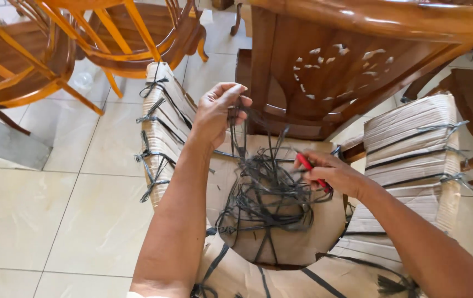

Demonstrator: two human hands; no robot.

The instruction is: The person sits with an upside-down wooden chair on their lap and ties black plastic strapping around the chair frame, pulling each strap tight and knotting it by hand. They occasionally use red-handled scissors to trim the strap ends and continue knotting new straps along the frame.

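A wooden chair wrapped in brown cardboard stands below me, its arms bound with black plastic strapping. A tangled bundle of black straps lies on the cardboard-covered seat. My left hand is raised above the seat and pinches several of these straps, pulling them up taut. My right hand grips a red-handled cutting tool at the right side of the tangle, its tip among the straps.
The chair's bare carved wooden back rises just behind my hands. More orange-brown wooden chairs stand at the upper left on a pale tiled floor. A grey slab lies at the left.
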